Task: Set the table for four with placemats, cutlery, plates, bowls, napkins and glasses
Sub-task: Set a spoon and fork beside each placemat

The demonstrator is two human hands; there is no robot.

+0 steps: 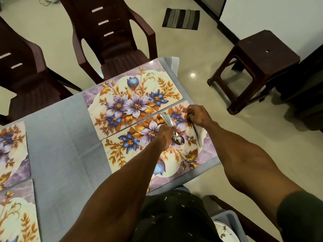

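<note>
A: At the left edge of the table (57,130), what's laid so far?

B: Two flowered placemats, one above the other: the upper left placemat (12,151) and the lower left placemat (17,212), both partly out of view. Nothing sits on the parts I can see.

A: And further right?

B: Two more lie side by side at the table's right end, nearly touching along their long edges: the far placemat (132,100) near the chair (111,37), and the near placemat (155,147) in front of the person.

A: Where's the cutlery?

B: Over the near placemat. The left hand (164,137) is clenched around a bundle of spoons (174,133), bowls pointing toward the person, handles fanning up past the knuckles. Just to its right, the right hand (197,116) pinches a single spoon (192,126) at the bowl end, its handle slanting down across the mat's right end.

A: How will those handle?

B: I'd judge them stiff, light and slick, being polished metal. A loose bundle could slide or clatter, so gripping around the necks looks sensible. The single one is better held by its handle when laying it.

A: Anything past the table's right edge?

B: A dark stool (253,67) on the floor, and at the lower right a grey tub (229,219) with a patterned plate (223,233) inside.
</note>
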